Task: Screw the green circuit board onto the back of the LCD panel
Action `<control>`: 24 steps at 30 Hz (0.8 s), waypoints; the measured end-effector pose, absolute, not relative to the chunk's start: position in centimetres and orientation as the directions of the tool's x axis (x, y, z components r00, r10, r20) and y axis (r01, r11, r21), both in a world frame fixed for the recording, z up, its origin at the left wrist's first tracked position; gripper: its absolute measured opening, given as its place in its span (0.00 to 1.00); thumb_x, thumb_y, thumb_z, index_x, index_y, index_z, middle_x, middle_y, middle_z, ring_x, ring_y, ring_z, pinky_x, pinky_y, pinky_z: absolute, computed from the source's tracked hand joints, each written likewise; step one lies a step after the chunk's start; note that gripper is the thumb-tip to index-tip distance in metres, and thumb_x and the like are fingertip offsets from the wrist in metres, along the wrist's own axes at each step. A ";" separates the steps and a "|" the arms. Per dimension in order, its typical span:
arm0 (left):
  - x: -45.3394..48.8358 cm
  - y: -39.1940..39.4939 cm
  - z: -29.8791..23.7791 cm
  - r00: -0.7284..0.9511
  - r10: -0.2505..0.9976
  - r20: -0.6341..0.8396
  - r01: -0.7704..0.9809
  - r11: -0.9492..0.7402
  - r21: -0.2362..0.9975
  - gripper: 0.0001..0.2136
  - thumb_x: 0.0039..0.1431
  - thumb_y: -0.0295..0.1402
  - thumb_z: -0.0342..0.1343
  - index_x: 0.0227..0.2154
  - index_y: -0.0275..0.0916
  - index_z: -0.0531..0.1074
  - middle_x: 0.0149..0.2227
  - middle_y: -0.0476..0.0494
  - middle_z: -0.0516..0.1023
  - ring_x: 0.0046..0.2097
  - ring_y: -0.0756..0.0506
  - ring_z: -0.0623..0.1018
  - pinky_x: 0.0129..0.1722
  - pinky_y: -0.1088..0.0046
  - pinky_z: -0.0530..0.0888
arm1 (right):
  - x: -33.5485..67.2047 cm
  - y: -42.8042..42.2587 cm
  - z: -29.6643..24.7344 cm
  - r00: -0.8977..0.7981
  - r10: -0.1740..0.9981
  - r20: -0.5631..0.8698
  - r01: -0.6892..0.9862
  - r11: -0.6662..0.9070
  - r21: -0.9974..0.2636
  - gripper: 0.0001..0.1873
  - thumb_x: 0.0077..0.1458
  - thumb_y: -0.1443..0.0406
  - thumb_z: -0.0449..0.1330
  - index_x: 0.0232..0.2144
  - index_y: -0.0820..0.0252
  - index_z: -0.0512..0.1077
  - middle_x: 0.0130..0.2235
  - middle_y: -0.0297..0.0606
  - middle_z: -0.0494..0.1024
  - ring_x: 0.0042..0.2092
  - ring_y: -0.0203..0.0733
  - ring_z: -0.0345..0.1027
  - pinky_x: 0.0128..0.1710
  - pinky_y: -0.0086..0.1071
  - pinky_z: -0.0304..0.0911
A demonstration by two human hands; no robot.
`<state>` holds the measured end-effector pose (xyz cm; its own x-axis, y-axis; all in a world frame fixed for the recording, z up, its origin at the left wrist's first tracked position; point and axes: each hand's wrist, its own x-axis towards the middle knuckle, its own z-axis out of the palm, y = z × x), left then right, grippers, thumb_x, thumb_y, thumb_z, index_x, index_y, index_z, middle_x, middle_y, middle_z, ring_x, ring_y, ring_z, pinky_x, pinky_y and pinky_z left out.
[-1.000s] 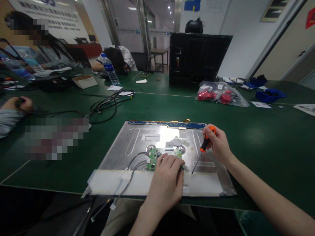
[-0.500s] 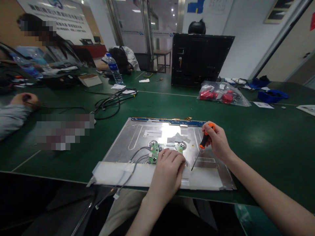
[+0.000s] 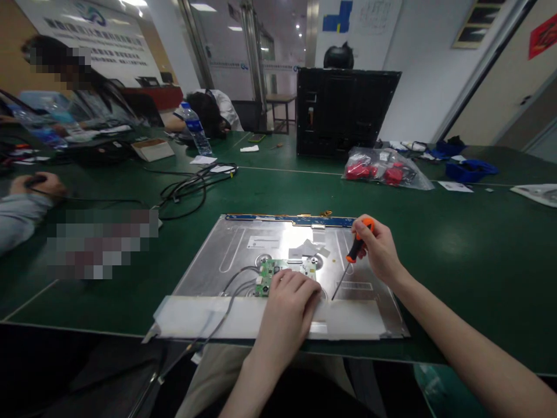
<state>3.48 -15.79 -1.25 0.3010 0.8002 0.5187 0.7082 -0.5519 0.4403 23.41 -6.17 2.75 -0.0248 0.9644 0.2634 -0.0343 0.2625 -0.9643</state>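
Green circuit board (image 3: pixel 266 276) beneath the fingers of the left hand (image 3: pixel 289 305), impossible to tell whether pinched; probably light, stiff, fragile, best taken by its edges. Orange-and-black screwdriver (image 3: pixel 352 254) held in the fingers of the right hand (image 3: pixel 378 247), likely rigid.

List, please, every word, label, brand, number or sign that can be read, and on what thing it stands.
No text can be read surely.
Wall sign: characters too blurred.
Red sign: too blurred.
Glass door: lettering too small.
Bottle label: blurred.
Panel: white label and barcode sticker, print too small.
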 end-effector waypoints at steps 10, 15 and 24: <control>3.4 -15.9 -1.3 0.300 0.805 0.512 0.683 -0.556 0.474 0.10 0.65 0.20 0.52 0.38 0.41 0.72 0.39 0.48 0.79 0.44 0.42 0.75 0.53 0.59 0.64 | 23.6 -6.5 2.2 -0.092 0.949 0.300 -0.010 0.300 -0.954 0.26 0.54 0.43 0.66 0.24 0.58 0.69 0.19 0.24 0.65 0.15 0.27 0.59 0.13 0.20 0.55; 3.5 -16.1 -0.9 0.235 0.816 0.528 0.678 -0.527 0.513 0.10 0.60 0.19 0.54 0.40 0.40 0.72 0.43 0.44 0.78 0.47 0.40 0.75 0.52 0.59 0.65 | 23.7 -6.3 2.0 -0.086 0.950 0.301 -0.015 0.301 -0.954 0.26 0.54 0.44 0.67 0.24 0.58 0.69 0.19 0.24 0.63 0.15 0.26 0.59 0.13 0.20 0.54; 3.7 -16.2 -1.2 0.219 0.819 0.530 0.707 -0.507 0.492 0.08 0.61 0.20 0.54 0.36 0.40 0.73 0.41 0.45 0.78 0.45 0.40 0.76 0.52 0.58 0.66 | 23.8 -6.1 1.5 -0.051 0.974 0.220 -0.056 0.217 -0.975 0.26 0.51 0.42 0.68 0.27 0.57 0.70 0.20 0.23 0.62 0.15 0.27 0.58 0.12 0.21 0.54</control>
